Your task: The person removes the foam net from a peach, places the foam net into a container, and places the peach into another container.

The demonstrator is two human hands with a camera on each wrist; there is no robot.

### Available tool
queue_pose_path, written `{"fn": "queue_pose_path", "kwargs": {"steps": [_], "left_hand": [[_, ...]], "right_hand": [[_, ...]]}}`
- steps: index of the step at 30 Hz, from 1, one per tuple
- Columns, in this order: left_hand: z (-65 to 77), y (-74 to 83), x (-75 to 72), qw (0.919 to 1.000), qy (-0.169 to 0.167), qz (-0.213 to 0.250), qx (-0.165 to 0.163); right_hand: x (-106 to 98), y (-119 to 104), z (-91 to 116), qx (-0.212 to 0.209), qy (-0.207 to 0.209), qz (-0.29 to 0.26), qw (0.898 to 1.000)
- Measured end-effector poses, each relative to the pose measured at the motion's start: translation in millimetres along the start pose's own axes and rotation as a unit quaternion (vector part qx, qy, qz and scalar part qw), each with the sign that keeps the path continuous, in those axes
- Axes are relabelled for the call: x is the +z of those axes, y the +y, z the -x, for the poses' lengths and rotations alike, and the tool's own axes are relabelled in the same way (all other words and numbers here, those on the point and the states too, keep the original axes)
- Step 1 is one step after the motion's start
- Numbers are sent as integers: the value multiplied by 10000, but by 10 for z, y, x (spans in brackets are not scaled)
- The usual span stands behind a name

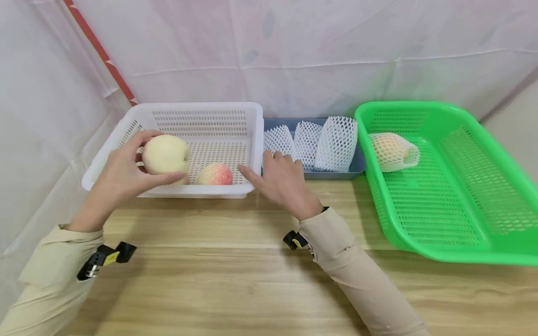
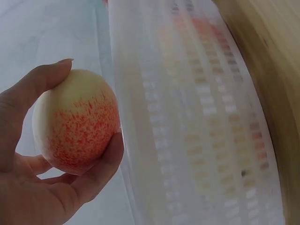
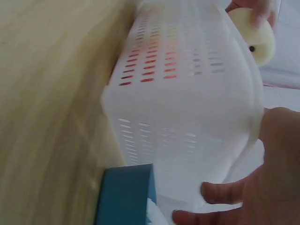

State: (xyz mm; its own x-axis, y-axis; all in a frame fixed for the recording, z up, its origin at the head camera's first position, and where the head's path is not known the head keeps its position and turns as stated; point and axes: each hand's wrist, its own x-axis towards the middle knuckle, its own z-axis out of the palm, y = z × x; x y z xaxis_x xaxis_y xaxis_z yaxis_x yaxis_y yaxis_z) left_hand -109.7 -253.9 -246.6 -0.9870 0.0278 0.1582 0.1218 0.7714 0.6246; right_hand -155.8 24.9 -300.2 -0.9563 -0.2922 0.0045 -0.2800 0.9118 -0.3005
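In the head view my left hand (image 1: 122, 168) holds a pale yellow peach (image 1: 166, 154) above the white basket (image 1: 258, 135), thumb on one side and fingers on the other. Red speckles cover one side of this peach (image 2: 84, 122) in the left wrist view. Another peach (image 1: 215, 174), flushed red, lies in the basket. My right hand (image 1: 287, 184) is over the basket's front right corner, its thumb at the rim and its fingers near white foam net sleeves (image 1: 279, 141). Those fingers (image 3: 222, 192) are spread and hold nothing.
A blue-grey tray (image 1: 332, 176) bears the foam sleeves between the two baskets. On the right stands a green basket (image 1: 445, 186) with a foam-sleeved peach (image 1: 391, 151) inside. The wooden table (image 1: 235, 280) stretches in front; a pale cloth (image 1: 302, 60) hangs behind.
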Motion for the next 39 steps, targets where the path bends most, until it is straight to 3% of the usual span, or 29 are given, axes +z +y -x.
{"fn": "queue_pose_path", "kwargs": {"steps": [5,17,32,39], "left_hand": [[-74,-204,-174,9992,88,-375,-97],[-164,-509,-280,9952,77,-786,-584],[-200,-716,-268,9853,-652,-1283,-920],[-172,-797,-305,9749,-904,-1707,-1107]], "right_hand": [[-35,-29,-24,232,-368,101,9990],[4,-17,-41,204,-159,98,9996],[8,1,-57,279,-253,-96,9992],[2,-31,-62,246,-251,26,9994]]}}
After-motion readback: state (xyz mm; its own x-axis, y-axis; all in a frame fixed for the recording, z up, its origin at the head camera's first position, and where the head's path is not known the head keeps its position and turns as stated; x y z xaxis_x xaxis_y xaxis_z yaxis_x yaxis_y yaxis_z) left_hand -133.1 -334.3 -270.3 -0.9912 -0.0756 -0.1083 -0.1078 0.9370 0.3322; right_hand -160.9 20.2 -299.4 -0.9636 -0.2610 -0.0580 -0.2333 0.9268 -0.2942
